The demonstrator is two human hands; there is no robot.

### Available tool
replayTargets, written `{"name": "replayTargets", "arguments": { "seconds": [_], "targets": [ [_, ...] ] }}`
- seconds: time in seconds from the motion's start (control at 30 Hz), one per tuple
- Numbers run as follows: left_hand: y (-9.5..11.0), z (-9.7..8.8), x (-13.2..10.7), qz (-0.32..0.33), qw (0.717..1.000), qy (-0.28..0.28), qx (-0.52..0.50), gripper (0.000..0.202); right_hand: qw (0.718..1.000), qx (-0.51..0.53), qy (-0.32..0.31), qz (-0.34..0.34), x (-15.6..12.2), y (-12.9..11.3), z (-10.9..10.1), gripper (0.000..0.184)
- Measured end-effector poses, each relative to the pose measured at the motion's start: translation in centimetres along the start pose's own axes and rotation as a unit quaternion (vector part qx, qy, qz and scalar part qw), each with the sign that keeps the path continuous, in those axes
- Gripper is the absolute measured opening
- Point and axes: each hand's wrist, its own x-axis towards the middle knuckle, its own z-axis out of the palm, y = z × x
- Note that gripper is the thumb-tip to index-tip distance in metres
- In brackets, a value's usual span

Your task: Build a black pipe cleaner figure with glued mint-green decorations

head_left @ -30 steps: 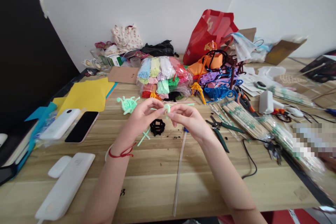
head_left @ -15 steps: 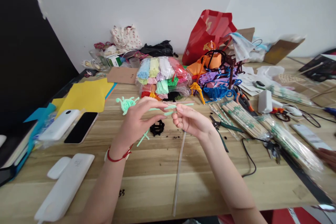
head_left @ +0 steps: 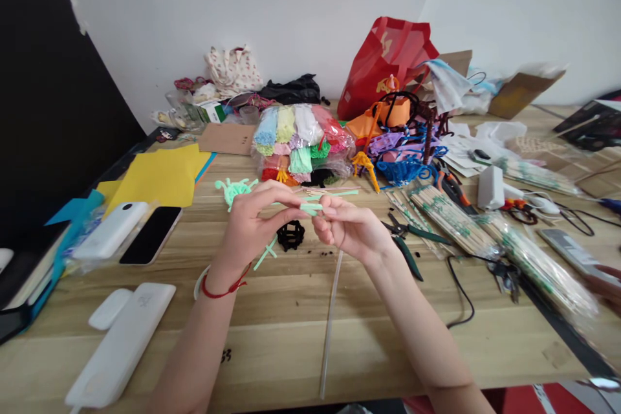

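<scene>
Between left hand [head_left: 259,217] and right hand [head_left: 356,228], above table [head_left: 272,343]: pale green strip [head_left: 311,207], long axis left-right. Left thumb and finger narrowed at its left end; right pinches right end, other fingers curled. 2 hands at it, neither nearer.

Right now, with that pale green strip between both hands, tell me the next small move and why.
Probably pinch the pale green strip tighter: the left hand and right hand hold it from opposite sides, and the short stretch between them looks doubled.
</scene>
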Motion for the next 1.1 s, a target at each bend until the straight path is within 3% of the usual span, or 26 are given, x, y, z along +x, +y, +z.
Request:
{"name": "replayTargets", "arguments": {
  "seconds": [0.37, 0.63, 0.9, 1.1],
  "targets": [
    [0.0, 0.6, -0.3, 0.004, 1.000, 0.007, 0.019, 0.013, 0.998, -0.028, 0.041, -0.034, 0.2, 0.3, 0.5, 0.027],
    [-0.1, 0.7, -0.3, 0.019, 0.999, 0.000, 0.025, 0.016, 0.999, -0.027, 0.019, -0.033, 0.1, 0.2, 0.8, 0.023],
    [0.0, 0.6, -0.1, 0.022, 0.997, -0.058, 0.035, 0.016, 0.998, -0.033, 0.009, -0.043, 0.2, 0.4, 0.3, 0.018],
    [0.7, 0.7, -0.1, -0.042, 0.994, -0.105, 0.008, 0.026, 0.996, -0.069, 0.007, -0.051, 0.2, 0.6, 0.3, 0.018]
  ]
}}
